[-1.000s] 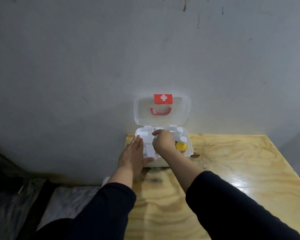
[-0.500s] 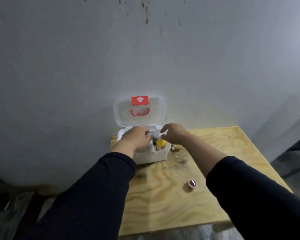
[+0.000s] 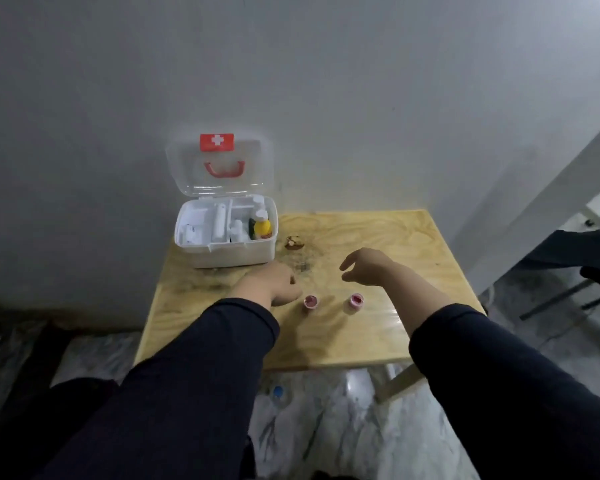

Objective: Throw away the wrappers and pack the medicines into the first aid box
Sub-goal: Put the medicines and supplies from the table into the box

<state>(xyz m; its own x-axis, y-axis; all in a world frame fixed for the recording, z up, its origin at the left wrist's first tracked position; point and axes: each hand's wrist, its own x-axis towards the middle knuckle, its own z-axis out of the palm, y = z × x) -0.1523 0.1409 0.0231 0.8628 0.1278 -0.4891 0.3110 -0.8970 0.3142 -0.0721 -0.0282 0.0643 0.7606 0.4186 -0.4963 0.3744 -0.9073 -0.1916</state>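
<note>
Both hands are seen mid-frame over the wooden table [image 3: 378,327], nothing held in either. Left hand [image 3: 274,284] is lowered close to the tabletop, fingers loosely bent, its fingertips just beside the left pink jar [image 3: 310,301]; actual contact cannot be told. Right hand [image 3: 364,268] is raised above the table, fingers loosely curled with thumb apart, right of centre. Second pink jar [image 3: 356,301] is set on the table below the right hand, near the first, not touching it. First aid box [image 3: 236,252] is placed at the table's upper left corner against the grey wall [image 3: 361,98], its clear lid [image 3: 222,168] stood open with a red cross label and red handle. Inside the box, white items are seen on the left side and a yellow bottle [image 3: 262,227] with white bottles in the right compartment. Small brown scrap [image 3: 294,242] is lying on the table just right of the box. Dark sleeves are visible on both arms.
</note>
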